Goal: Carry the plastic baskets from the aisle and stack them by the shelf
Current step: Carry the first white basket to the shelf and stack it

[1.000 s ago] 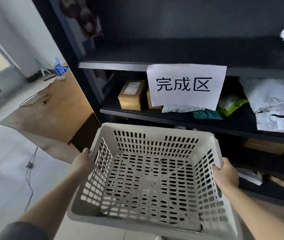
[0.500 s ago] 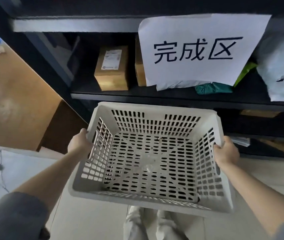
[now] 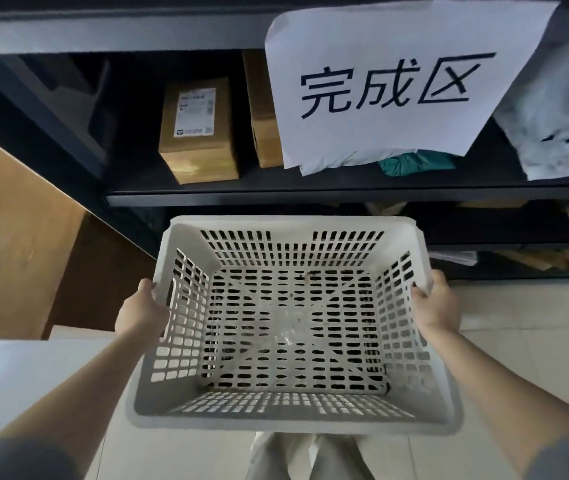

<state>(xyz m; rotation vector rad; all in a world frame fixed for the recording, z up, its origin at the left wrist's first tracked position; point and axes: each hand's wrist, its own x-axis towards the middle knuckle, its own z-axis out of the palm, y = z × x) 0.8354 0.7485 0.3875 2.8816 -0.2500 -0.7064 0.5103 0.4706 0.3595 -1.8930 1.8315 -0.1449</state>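
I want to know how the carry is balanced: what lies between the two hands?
In the head view, only the empty white basket spans the gap; the left hand and right hand each grip an opposite side rim.

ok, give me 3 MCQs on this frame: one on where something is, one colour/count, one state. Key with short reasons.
1. Where does the paper sign hang?
A. on the basket
B. on the floor
C. from the shelf edge above the parcels

2. How many brown cardboard boxes stand left of the sign?
A. two
B. none
C. five

3. What is in the white plastic basket?
A. parcels
B. nothing
C. another basket

Key:
1 C, it hangs down in front of the black shelf.
2 A, one in full view, one partly behind the sign.
3 B, its slotted bottom shows bare, with the left hand and right hand gripping its sides.
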